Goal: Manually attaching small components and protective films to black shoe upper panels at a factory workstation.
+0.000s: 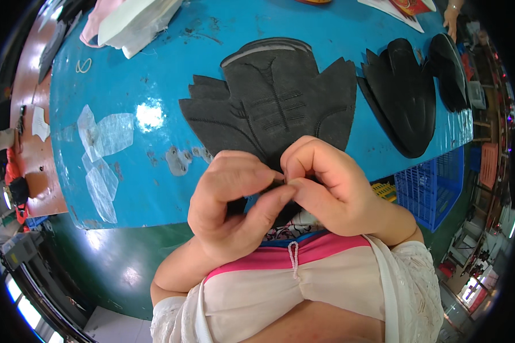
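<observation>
My left hand point(229, 200) and my right hand point(329, 186) meet at the table's near edge, thumbs and forefingers pinched together tip to tip. Between the fingertips is a bit of dark material point(278, 182), mostly hidden by the fingers. Just beyond my hands, a stack of flat black shoe uppers point(280, 97) lies on the blue table, with ribbed stitching lines and moulded creases. Its near end passes behind my fingers, and I cannot tell whether the pinched bit belongs to it.
More black shoe uppers point(403, 103) lie to the right on the blue table point(171, 63). Thin translucent sheets point(106, 137) and a loose band point(83, 66) are at left. A white bundle point(140, 23) sits far left. A blue crate point(432, 186) stands below the right edge. Another person's hand point(451, 23) shows far right.
</observation>
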{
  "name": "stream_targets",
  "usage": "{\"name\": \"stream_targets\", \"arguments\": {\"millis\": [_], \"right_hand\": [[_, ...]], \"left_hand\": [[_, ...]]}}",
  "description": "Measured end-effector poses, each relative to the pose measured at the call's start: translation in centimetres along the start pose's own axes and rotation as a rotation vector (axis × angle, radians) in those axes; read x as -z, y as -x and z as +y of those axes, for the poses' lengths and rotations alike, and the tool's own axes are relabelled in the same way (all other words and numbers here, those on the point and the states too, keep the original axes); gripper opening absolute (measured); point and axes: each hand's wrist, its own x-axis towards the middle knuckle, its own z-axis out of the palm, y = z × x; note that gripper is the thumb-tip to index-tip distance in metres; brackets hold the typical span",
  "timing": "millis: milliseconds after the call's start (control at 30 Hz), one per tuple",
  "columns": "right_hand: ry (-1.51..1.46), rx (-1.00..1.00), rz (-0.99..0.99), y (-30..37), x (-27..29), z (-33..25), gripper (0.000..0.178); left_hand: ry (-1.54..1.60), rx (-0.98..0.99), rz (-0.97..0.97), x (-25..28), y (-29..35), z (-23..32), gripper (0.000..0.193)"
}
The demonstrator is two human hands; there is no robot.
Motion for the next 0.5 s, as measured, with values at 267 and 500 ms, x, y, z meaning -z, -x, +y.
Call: {"name": "stream_targets", "arguments": {"millis": [267, 500], "right_hand": [[-0.373, -0.546, -0.325, -0.8, 2.5, -2.1, 0.007], [0.998, 0.390, 0.062, -5.1, 4.1, 0.5, 0.017]], "left_hand": [[-0.129, -0.070, -0.264, 1.7, -1.6, 1.2, 0.036], [-0.773, 0.003, -0.297, 2.8, -2.6, -0.3, 0.031]]}}
